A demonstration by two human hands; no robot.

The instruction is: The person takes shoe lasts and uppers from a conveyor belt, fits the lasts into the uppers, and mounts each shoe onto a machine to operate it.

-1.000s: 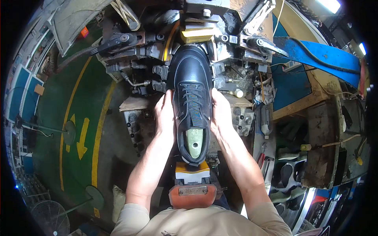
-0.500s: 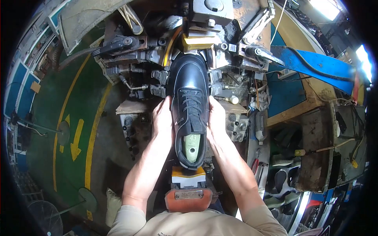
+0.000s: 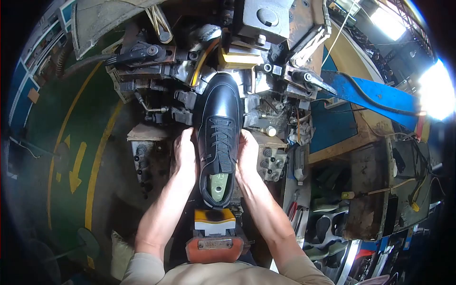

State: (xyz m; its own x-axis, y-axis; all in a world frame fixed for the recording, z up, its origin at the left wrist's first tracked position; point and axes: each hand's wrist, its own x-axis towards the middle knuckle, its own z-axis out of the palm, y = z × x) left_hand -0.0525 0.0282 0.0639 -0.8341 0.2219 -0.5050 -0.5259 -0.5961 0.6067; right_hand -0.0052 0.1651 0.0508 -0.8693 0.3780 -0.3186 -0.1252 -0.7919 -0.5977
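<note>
A black lace-up shoe point(image 3: 222, 123) lies lengthwise in the machine, its toe pointing away from me. Inside its opening shows a pale green shoe last point(image 3: 218, 186) with a round hole and a number. My left hand point(image 3: 185, 154) is closed along the left side of the shoe, and my right hand point(image 3: 247, 152) presses the opposite side. Both sets of fingers are partly hidden under the shoe. Just past the toe is a yellow-edged block point(image 3: 240, 59). Behind the heel stands a yellow and white pad point(image 3: 215, 223).
Metal clamps point(image 3: 183, 115) flank the shoe. An orange-red block point(image 3: 213, 250) stands close to my body. Lever control panels sit at both sides, one at the left point(image 3: 142, 159). A blue beam point(image 3: 375, 90) extends right. Shoe parts point(image 3: 327, 228) fill shelves at lower right.
The view has shifted, so most of the scene appears further left and slightly lower. Both hands remain on the sides of the shoe.
</note>
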